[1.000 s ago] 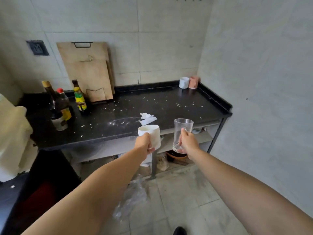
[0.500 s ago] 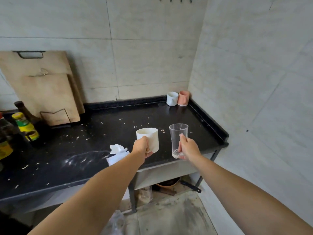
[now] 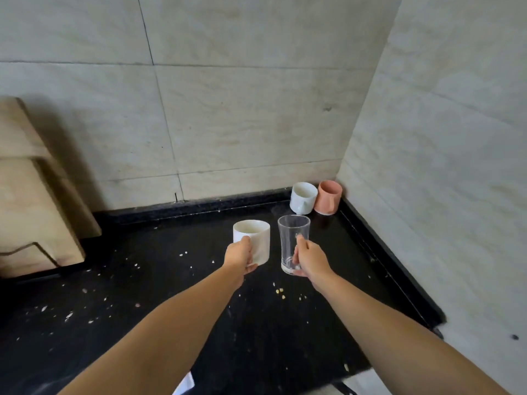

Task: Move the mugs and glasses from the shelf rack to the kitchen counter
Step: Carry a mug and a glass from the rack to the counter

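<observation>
My left hand (image 3: 239,256) grips a white mug (image 3: 255,238) by its near side, upright above the black counter (image 3: 199,309). Beside it, my right hand (image 3: 309,259) holds a clear empty glass (image 3: 292,235) low on its body, also upright over the counter. Both are in the air, close together. In the far right corner of the counter stand a white mug (image 3: 302,197) and a pink mug (image 3: 328,197), touching each other against the wall. The shelf rack is out of view.
Wooden cutting boards (image 3: 31,201) lean in a wire holder at the left against the tiled wall. Crumbs and small scraps are scattered over the counter. A raised black lip (image 3: 387,263) runs along the right edge beside the side wall.
I have stepped closer and both hands have carried the mug and the glass forward, from the counter's front edge to over its middle, toward the corner mugs. The bottles at the left have left the view.
</observation>
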Motion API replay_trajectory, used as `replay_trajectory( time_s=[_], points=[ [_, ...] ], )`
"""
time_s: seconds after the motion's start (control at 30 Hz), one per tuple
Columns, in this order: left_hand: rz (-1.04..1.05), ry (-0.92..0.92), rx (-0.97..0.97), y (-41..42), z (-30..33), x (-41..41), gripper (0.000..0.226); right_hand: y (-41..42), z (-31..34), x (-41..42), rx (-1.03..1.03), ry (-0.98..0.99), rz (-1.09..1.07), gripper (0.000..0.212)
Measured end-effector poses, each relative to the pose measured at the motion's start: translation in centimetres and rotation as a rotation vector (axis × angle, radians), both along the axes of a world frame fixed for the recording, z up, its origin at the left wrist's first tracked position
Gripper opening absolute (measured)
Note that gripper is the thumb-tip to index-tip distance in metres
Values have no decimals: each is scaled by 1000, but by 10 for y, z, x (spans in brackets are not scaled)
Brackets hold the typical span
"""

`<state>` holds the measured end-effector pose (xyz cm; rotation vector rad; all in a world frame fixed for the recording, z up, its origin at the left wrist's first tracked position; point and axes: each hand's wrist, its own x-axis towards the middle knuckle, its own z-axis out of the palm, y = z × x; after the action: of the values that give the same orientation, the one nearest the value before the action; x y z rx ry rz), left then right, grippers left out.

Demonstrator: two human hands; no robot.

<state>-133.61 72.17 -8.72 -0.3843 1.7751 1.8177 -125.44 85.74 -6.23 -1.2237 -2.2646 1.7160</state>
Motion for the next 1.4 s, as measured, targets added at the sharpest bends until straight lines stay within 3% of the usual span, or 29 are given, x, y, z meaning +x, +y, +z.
replay_trajectory(
  time_s=[0.37,0.57,0.83,1.03,1.17,1.4],
  points=[
    [68,63,-63,66,-46,-99,28,48,-59,-127,-115,43,-51,44],
    [122,91,-72,92,-73,-134,27,67,-85,-170,-35,114,-9,46],
    [91,141,-75,113,-97,-157,24,92,-102,-201,92,186,30,44],
    [-28,150,-49,125,-108,-155,35,93,-110,-203,130,239,31,43],
    [-56,148,-118,123,-114,-150,47,95,-114,-197,108,201,78,46],
    [-69,168,-178,120,-106,-150,37,108,-105,-195,76,70,178,40]
  ],
)
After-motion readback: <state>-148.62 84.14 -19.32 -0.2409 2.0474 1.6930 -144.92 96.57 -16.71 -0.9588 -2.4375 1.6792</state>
